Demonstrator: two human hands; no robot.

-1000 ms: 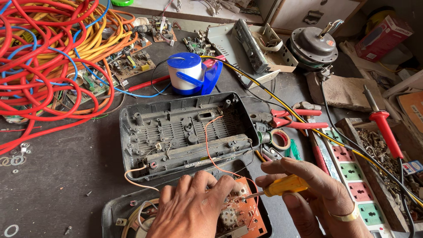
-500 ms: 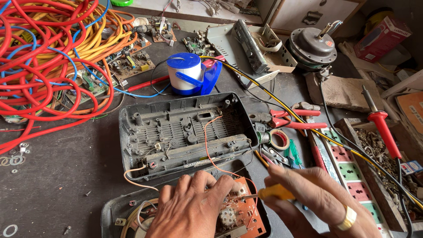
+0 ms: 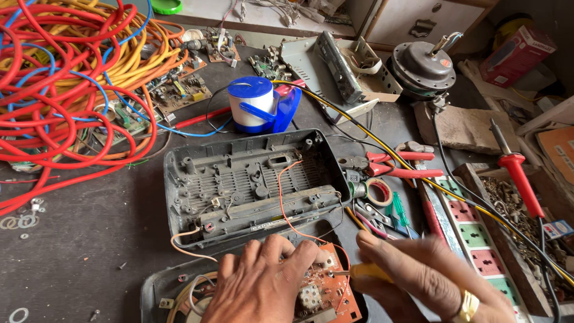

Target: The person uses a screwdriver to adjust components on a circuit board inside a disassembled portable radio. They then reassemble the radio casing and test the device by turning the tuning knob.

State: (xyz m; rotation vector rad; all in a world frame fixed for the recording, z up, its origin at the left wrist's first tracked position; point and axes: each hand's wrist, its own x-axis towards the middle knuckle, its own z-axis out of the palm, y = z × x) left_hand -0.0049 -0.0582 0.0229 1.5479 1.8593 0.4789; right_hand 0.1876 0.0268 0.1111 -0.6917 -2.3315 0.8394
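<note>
Circuit board (image 3: 326, 293) at lower centre pinned under left hand (image 3: 263, 287), fingers flat, together; right hand (image 3: 430, 281) fingers clamped on yellow-handled tool (image 3: 371, 272). Slip risked snapping thin orange wire (image 3: 287, 203).

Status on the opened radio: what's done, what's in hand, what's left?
Done: grey back cover is off, lying open, wires trailing to the board. In hand: left hand presses the orange circuit board; right hand holds a yellow-handled tool at its edge. Left: cover not refitted; board work unfinished, as far as visible.
</note>
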